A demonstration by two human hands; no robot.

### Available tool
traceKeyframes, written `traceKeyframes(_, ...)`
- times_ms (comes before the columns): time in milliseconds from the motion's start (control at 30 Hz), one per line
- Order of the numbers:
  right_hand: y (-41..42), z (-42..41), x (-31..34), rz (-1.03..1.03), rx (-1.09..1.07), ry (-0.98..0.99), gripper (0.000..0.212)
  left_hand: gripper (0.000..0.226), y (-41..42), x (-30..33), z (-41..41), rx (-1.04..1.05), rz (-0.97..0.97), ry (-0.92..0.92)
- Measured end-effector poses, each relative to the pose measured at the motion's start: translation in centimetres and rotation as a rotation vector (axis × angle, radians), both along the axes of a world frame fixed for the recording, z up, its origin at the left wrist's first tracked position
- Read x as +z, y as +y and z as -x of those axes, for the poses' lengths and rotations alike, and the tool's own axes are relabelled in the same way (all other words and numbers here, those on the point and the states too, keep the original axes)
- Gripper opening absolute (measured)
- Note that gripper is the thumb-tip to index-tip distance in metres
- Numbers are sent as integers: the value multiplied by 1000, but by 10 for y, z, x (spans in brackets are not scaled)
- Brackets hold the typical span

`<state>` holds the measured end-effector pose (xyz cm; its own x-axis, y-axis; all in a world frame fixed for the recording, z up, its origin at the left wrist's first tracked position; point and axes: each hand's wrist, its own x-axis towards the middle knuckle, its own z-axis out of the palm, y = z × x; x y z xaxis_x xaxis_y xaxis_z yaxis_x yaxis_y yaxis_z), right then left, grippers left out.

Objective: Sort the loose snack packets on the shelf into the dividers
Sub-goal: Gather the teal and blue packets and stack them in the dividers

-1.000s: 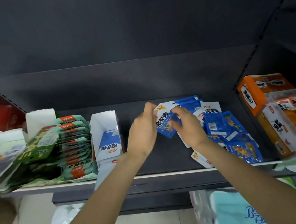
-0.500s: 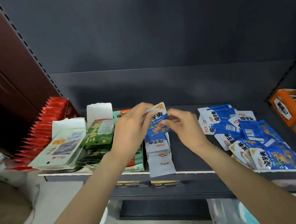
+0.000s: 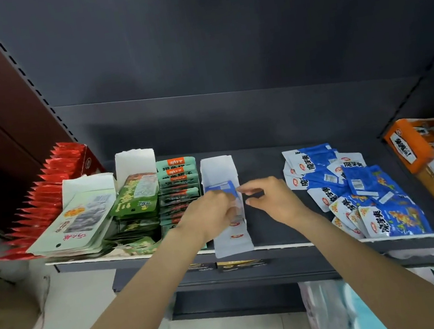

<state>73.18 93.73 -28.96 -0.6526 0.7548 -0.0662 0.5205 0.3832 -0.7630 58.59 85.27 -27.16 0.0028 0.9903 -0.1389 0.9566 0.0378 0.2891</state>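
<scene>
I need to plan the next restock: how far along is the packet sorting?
Done: a few blue packets already stand in the white divider box. In hand: the left hand holds a blue packet at that box; the right hand hovers beside it, holding nothing. Left: the loose blue pile on the shelf.

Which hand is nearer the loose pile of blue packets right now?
Right. The right hand hovers just left of the loose blue packets; the left hand is farther left, at the white divider box.
</scene>
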Motion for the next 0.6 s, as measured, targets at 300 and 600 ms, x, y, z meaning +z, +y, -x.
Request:
traceKeyframes(300, 74, -103, -35, -91, -303, -164, 46, 26, 85, -18, -98, 215, -130, -393)
traceKeyframes(600, 152, -175, -64, -88, -202, -799, 117, 87, 191, -73, -148, 87, 175, -16)
